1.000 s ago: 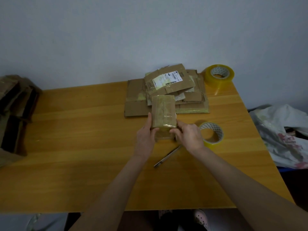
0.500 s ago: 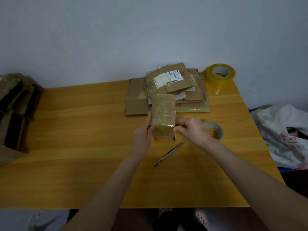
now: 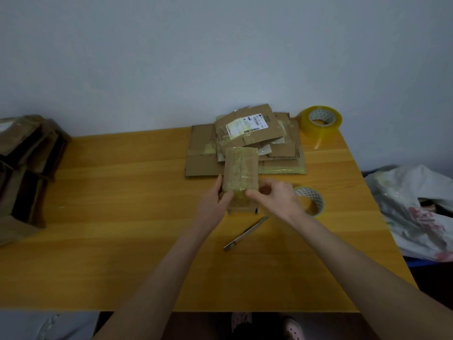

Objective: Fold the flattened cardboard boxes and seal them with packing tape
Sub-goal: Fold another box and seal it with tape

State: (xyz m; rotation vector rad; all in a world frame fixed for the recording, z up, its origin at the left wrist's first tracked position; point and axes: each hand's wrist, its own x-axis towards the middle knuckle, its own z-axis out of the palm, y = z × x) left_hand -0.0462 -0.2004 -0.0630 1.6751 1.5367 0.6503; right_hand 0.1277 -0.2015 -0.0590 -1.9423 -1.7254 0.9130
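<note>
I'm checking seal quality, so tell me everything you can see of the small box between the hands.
The small cardboard box is brown, assembled and closed, its top face covered in glossy yellowish packing tape with a seam running lengthwise. It seems to rest on the wooden table, long axis pointing away from the person, just before the stack of flattened cardboard. The left hand grips its left side; the right hand pinches its near top edge.

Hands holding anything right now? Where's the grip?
Both hold the small taped box at its near end: left hand on the left side, right hand over the near right corner.
</note>
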